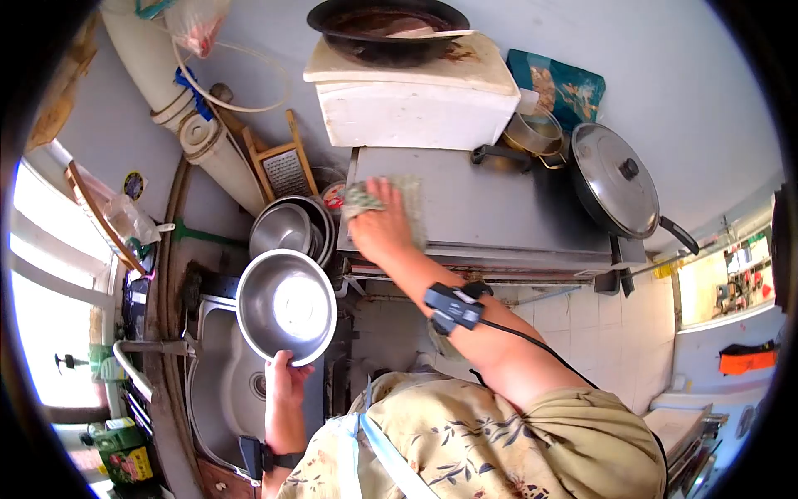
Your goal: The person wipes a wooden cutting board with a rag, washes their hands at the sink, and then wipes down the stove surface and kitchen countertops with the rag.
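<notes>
My left hand (288, 386) grips the near rim of a shiny steel bowl (268, 320), thumb on the inside. The bowl is tipped toward me above the edge of the sink (218, 366), its inside bare and bright with glare. At the left end of the steel countertop (474, 195), my right hand (384, 223) presses down on a checked cloth (407, 195). Part of the cloth is bunched by the fingers and part spreads flat beside them. Just left of that hand, a stack of steel bowls (287, 229) stands close to the counter's edge.
A dark wok (391, 33) sits on a white foam box (416, 112) at the back. On the right are a lidded pan (615, 179), a small pot (532, 133) and a teal bag (573, 87). A grater (285, 173) leans by a pipe; the faucet (150, 349) reaches over the sink.
</notes>
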Available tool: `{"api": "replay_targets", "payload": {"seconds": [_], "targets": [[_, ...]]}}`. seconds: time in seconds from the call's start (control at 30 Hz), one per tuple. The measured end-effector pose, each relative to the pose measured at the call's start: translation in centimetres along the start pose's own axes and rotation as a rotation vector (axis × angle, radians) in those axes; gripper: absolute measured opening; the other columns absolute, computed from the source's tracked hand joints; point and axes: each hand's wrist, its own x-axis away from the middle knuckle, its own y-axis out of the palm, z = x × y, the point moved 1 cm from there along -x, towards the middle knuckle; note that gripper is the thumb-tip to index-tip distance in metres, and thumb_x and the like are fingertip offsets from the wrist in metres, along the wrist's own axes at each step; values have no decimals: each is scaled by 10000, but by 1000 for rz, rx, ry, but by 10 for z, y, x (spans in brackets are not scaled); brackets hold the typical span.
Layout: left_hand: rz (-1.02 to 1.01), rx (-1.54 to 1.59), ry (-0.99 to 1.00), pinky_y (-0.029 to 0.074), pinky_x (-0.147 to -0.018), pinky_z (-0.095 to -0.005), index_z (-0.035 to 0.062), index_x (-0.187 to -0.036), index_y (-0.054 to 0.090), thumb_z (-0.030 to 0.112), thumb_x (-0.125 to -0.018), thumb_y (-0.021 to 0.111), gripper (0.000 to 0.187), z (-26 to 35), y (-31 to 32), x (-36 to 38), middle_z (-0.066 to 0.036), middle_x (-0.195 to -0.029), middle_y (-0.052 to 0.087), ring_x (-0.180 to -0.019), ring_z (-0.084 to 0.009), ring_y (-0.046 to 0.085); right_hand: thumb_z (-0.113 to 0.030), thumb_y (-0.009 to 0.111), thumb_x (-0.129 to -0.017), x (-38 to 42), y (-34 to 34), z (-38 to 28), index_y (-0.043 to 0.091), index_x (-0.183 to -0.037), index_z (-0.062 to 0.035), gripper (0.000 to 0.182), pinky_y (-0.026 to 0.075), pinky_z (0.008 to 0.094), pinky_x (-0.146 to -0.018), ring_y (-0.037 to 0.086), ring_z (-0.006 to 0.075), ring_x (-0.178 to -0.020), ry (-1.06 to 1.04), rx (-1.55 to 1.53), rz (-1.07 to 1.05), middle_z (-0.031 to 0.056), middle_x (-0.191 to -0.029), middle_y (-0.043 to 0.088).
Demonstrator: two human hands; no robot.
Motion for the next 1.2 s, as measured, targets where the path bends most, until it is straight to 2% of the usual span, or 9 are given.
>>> {"api": "replay_targets", "payload": {"seconds": [0.2, 0.33, 0.37, 0.4, 0.43, 0.53, 0.7, 0.9, 1.2], "targets": [[-1, 23, -46, 509, -441, -319, -18, -992, 472, 62, -750, 490, 256, 0, -3, -19, -132, -814, 588, -573, -238, 589, -231, 494, -810, 21, -5, 12, 617, -1038, -63, 308, 258, 426, -1021, 344, 312, -1229, -272, -124, 20, 126, -1287, 435], [-79, -29, -11, 512, -533, -341, -22, -1053, 472, 72, -742, 483, 325, 11, 25, -22, -146, -918, 586, -737, -262, 612, -128, 555, -746, 63, -30, 51, 572, -1078, -69, 338, 362, 415, -938, 428, 314, -1145, -71, -162, 102, 129, -1257, 459], [-101, -60, -20, 523, -549, -355, -21, -1078, 460, 70, -748, 482, 343, 12, 26, -26, -138, -956, 577, -775, -257, 610, -113, 559, -735, 67, -45, 69, 539, -1107, -72, 375, 405, 402, -881, 469, 322, -1066, 120, -591, 24, 138, -1191, 489], [-89, -43, 48, 531, -541, -352, -18, -1084, 455, 77, -757, 485, 342, 11, 30, -29, -135, -931, 580, -750, -253, 614, -125, 572, -735, 82, -41, 87, 526, -1110, -72, 382, 421, 403, -849, 485, 329, -1013, 23, -271, 168, 139, -1112, 511], [-86, -87, -4, 520, -457, -284, -4, -1050, 478, 67, -773, 498, 287, 17, 37, -27, -106, -890, 592, -693, -204, 618, -140, 577, -735, 93, -52, 105, 525, -1119, -85, 391, 398, 408, -879, 465, 320, -1050, 7, -134, 128, 122, -1153, 491], [-160, -107, -29, 524, -470, -297, 2, -1011, 475, 60, -770, 492, 249, 18, 39, -37, -97, -855, 582, -682, -200, 613, -182, 586, -739, 125, -80, 157, 521, -1155, -134, 423, 313, 421, -980, 386, 291, -1181, -37, 218, 57, 66, -1292, 423], [-91, -95, 57, 516, -458, -316, -12, -988, 475, 71, -767, 485, 237, 21, 48, -28, -108, -834, 582, -637, -210, 610, -227, 568, -772, 148, -95, 193, 507, -1197, -185, 431, 218, 434, -1036, 295, 270, -1260, 123, 173, -11, 12, -1366, 354], [5, -167, 86, 509, -479, -297, -15, -1127, 381, 87, -783, 480, 372, 5, -1, -31, -147, -921, 589, -660, -222, 623, -244, 542, -801, 136, -76, 183, 494, -1214, -207, 417, 176, 425, -1057, 273, 247, -1287, 104, 177, -15, -6, -1381, 334], [156, -104, 121, 496, -455, -283, -13, -995, 479, 154, -827, 465, 238, -23, 32, 33, -136, -775, 613, -605, -232, 624, -305, 493, -830, 44, -23, 68, 515, -1188, -234, 366, 202, 470, -1041, 301, 274, -1272, -287, -38, -85, -8, -1370, 353]]}}
